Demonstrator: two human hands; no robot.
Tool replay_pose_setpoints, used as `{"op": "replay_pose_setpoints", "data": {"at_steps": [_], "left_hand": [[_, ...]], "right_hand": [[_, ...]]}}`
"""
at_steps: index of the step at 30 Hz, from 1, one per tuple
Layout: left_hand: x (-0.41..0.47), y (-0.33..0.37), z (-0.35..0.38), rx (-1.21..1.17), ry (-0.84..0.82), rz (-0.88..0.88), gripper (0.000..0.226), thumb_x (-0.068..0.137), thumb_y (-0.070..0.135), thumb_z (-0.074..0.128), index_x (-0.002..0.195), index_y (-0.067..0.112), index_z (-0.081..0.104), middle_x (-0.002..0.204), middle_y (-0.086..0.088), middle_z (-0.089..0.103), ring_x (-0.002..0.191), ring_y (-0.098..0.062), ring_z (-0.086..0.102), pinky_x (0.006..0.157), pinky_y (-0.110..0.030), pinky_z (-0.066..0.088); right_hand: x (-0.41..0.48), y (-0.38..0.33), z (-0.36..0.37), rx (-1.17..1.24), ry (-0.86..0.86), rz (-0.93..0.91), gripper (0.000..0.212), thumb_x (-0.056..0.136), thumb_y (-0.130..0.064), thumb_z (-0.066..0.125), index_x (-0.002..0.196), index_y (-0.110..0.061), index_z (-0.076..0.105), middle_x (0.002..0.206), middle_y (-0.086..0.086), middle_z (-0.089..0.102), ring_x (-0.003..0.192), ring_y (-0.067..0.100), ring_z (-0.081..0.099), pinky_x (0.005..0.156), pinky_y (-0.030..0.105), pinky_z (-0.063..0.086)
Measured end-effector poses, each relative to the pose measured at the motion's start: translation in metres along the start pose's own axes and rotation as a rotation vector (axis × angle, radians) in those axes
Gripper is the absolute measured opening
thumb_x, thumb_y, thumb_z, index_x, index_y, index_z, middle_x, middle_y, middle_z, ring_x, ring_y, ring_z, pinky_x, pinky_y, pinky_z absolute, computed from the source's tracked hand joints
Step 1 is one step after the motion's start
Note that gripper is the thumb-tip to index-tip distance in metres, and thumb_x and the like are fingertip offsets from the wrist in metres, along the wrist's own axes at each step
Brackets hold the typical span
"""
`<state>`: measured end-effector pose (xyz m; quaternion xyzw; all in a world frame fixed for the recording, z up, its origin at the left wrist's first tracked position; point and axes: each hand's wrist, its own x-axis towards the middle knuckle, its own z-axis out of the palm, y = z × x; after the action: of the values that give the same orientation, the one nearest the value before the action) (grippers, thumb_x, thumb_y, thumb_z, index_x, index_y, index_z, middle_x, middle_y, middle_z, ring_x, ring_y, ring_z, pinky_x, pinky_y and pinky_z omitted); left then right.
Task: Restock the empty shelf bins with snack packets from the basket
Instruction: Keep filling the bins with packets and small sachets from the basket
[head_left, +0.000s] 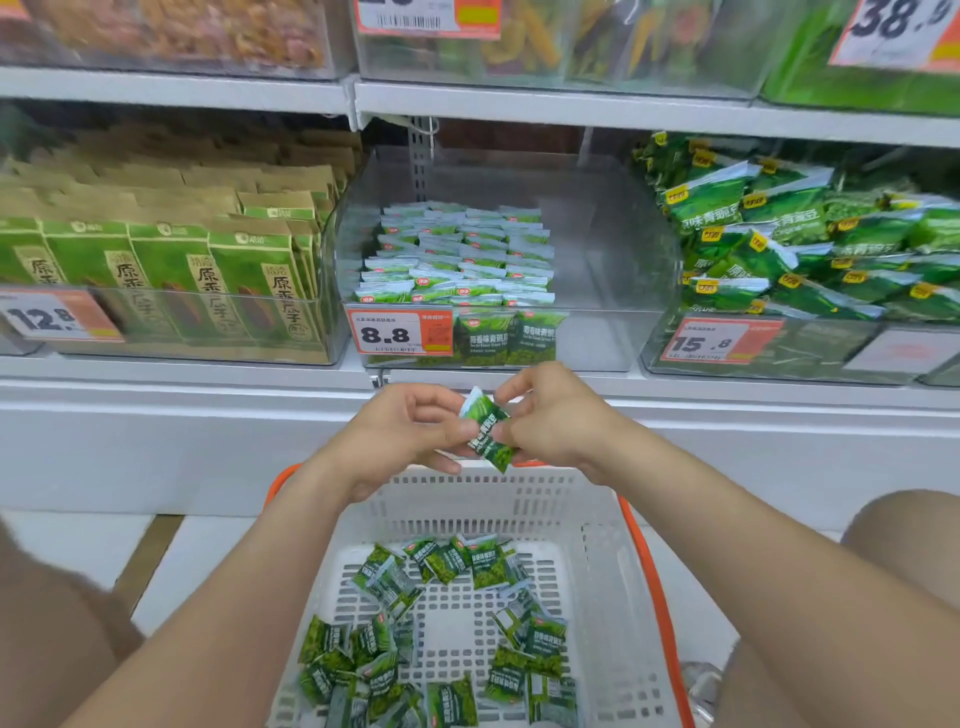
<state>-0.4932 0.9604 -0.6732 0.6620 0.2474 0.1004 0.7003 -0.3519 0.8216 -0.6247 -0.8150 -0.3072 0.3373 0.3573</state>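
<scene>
Transfer step, by my judgement: my left hand (400, 431) and right hand (550, 421) together pinch 1 green pea packet (488, 431) just below the clear bin (597, 291), the white basket (597, 519) lower still; next, lift it into the bin's bare right side.

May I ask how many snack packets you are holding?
1: a green packet pinched between left hand and right hand above the basket; others may hide behind it.

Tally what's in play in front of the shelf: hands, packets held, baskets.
Hands: 2, left hand and right hand
Packet pinched between both hands: 1
Basket: 1
Total: 4
</scene>
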Motion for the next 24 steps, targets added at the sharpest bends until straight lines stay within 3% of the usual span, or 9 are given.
{"op": "replay_pose_setpoints", "data": {"at_steps": [4,7,10,13,15,17,20,22,24], "left_hand": [[0.0,0.011,0.013,-0.104,0.185,0.105,0.01,0.095,0.014,0.072,0.098,0.005,0.075,0.076,-0.009,0.074,0.065,-0.018,0.068,0.055,-0.023,0.055],[0.0,0.019,0.018,-0.044,0.253,0.195,0.012,0.097,0.016,0.071,0.094,0.007,0.076,0.066,-0.002,0.071,0.058,-0.011,0.062,0.054,-0.024,0.05],[0.001,0.037,0.026,0.093,0.302,0.334,0.013,0.095,0.019,0.076,0.093,0.006,0.078,0.069,-0.008,0.073,0.059,-0.015,0.062,0.054,-0.029,0.052],[0.005,0.062,0.036,0.183,0.41,0.476,0.014,0.093,0.026,0.079,0.092,0.012,0.077,0.077,-0.004,0.076,0.068,-0.019,0.071,0.059,-0.03,0.056],[0.011,0.078,0.038,0.384,0.506,0.601,0.014,0.1,0.033,0.071,0.093,0.021,0.073,0.078,0.005,0.073,0.073,-0.014,0.07,0.065,-0.031,0.055],[0.021,0.094,0.036,0.662,0.543,0.699,0.014,0.104,0.034,0.06,0.096,0.025,0.068,0.082,0.011,0.068,0.076,-0.01,0.064,0.071,-0.035,0.052],[0.043,0.109,0.027,1.028,0.435,0.702,0.018,0.103,0.034,0.054,0.106,0.024,0.068,0.099,0.006,0.068,0.096,-0.017,0.061,0.086,-0.043,0.051],[0.059,0.116,0.02,1.202,0.323,0.645,0.028,0.104,0.039,0.051,0.117,0.021,0.068,0.115,0.0,0.069,0.111,-0.024,0.059,0.095,-0.045,0.049],[0.073,0.12,0.012,1.346,0.248,0.59,0.043,0.106,0.047,0.043,0.132,0.019,0.063,0.134,-0.004,0.064,0.125,-0.028,0.056,0.102,-0.048,0.047]], "right_hand": [[-0.006,-0.003,-0.003,0.155,-0.041,-0.067,0.022,0.096,-0.005,0.07,0.118,-0.008,0.069,0.095,0.01,0.074,0.086,0.023,0.076,0.087,0.049,0.063],[-0.012,-0.009,-0.009,0.236,-0.055,-0.087,0.023,0.095,-0.002,0.071,0.117,0.003,0.067,0.11,0.021,0.074,0.097,0.028,0.076,0.083,0.038,0.065],[-0.021,-0.023,-0.023,0.215,-0.052,-0.099,0.015,0.09,-0.012,0.081,0.1,-0.003,0.073,0.096,0.017,0.078,0.09,0.028,0.077,0.076,0.035,0.065],[-0.02,-0.036,-0.04,0.001,0.152,-0.201,0.026,0.082,-0.025,0.088,0.083,-0.005,0.07,0.069,0.012,0.07,0.06,0.02,0.061,0.06,0.032,0.052],[-0.014,-0.046,-0.052,-0.098,0.365,-0.275,0.029,0.08,-0.028,0.087,0.072,-0.014,0.063,0.059,-0.002,0.057,0.06,0.018,0.051,0.06,0.032,0.043],[-0.005,-0.057,-0.064,-0.129,0.573,-0.339,0.02,0.083,-0.029,0.084,0.085,-0.023,0.065,0.078,-0.002,0.066,0.084,0.024,0.062,0.074,0.036,0.05],[0.019,-0.066,-0.08,-0.236,0.72,-0.36,0.034,0.091,-0.021,0.074,0.121,-0.022,0.059,0.109,0.004,0.066,0.114,0.032,0.056,0.085,0.039,0.044],[0.044,-0.068,-0.088,-0.327,0.723,-0.304,0.038,0.095,-0.015,0.069,0.131,-0.018,0.057,0.123,0.009,0.064,0.124,0.034,0.051,0.089,0.039,0.041],[0.069,-0.069,-0.091,-0.384,0.724,-0.258,0.034,0.095,-0.015,0.069,0.127,-0.012,0.059,0.122,0.016,0.065,0.12,0.039,0.056,0.082,0.039,0.043]]}}
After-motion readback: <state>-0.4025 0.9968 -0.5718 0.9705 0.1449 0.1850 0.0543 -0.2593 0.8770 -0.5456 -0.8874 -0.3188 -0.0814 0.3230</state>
